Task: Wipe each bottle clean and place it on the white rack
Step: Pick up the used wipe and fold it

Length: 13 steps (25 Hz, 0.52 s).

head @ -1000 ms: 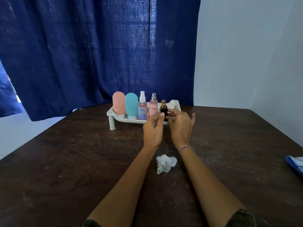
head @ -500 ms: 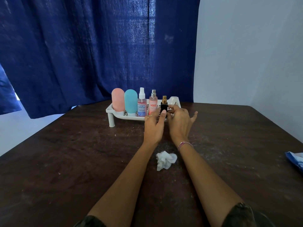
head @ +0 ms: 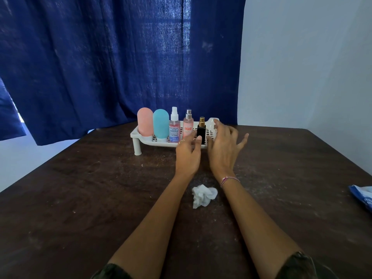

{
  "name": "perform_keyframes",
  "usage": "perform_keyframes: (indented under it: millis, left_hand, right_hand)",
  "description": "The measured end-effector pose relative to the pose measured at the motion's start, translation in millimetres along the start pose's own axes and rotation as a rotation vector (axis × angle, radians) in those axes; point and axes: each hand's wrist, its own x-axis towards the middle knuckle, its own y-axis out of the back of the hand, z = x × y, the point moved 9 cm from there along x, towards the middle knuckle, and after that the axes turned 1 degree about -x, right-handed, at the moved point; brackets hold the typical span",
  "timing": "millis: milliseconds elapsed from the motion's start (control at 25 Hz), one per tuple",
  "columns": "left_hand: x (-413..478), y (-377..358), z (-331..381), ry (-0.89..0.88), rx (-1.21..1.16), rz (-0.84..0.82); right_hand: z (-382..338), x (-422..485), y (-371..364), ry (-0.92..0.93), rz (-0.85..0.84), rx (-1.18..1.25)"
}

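Released since the earlier frames: black bottle (head: 201, 132), then pinched between both hands, now stands free. The right hand (head: 222, 152) has spread and swung off to the right.

- Black bottle: small, square body, gold cap. It stands upright, long axis vertical, on the white rack (head: 138, 135), last on the right in a row of five, near the rack's right end.
- Left hand (head: 188, 158): palm down, fingers (head: 198, 140) straight and relaxed, holding nothing. The tips lie just in front of the bottle's base; whether they touch it or sit just off it cannot be told from this angle. This is the nearer hand.
- Right hand: fingers (head: 218, 125) splayed wide, holding nothing. It is just right of the bottle and apart from it, with the index tip by the rack's end wall.
- Governing relation: the bottle lies straight ahead of the left fingertips and to the left of the right fingers. No bottle shows off the rack, so the task looks near done. A straight pull back toward the body would probably clear the bottle without tipping it.
- Rest of row, left to right, all upright: pink bottle (head: 145, 121), teal bottle (head: 161, 122), clear spray bottle (head: 174, 127), pink "ENGAGE" spray (head: 188, 127).
- Crumpled white wipe (head: 204, 195): on the desk (head: 80, 198) between the forearms, well short of the rack.
- Blue packet (head: 362, 196): at the desk's right edge, partly out of view.
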Motion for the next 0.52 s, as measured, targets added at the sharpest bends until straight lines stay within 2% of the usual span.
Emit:
perform_keyframes:
  millis: [160,280,400,520]
  left_hand:
    - [-0.3,10.7,1.1,-0.044,0.025,0.089]
    - [-7.0,21.5,6.2,-0.071,0.028,0.134]
    - [-21.9,30.4,7.5,-0.057,-0.030,0.162]
    - [-42.8,34.9,6.1,0.008,-0.070,0.175]
  right_hand:
    - [4.9,1.7,20.7,0.000,0.111,-0.040]
    - [4.6,0.4,41.9,0.009,0.089,0.173]
    - [-18.4,-17.9,50.5,0.135,-0.195,0.510]
    - [-29.2,-49.6,59.5,0.172,-0.462,0.640]
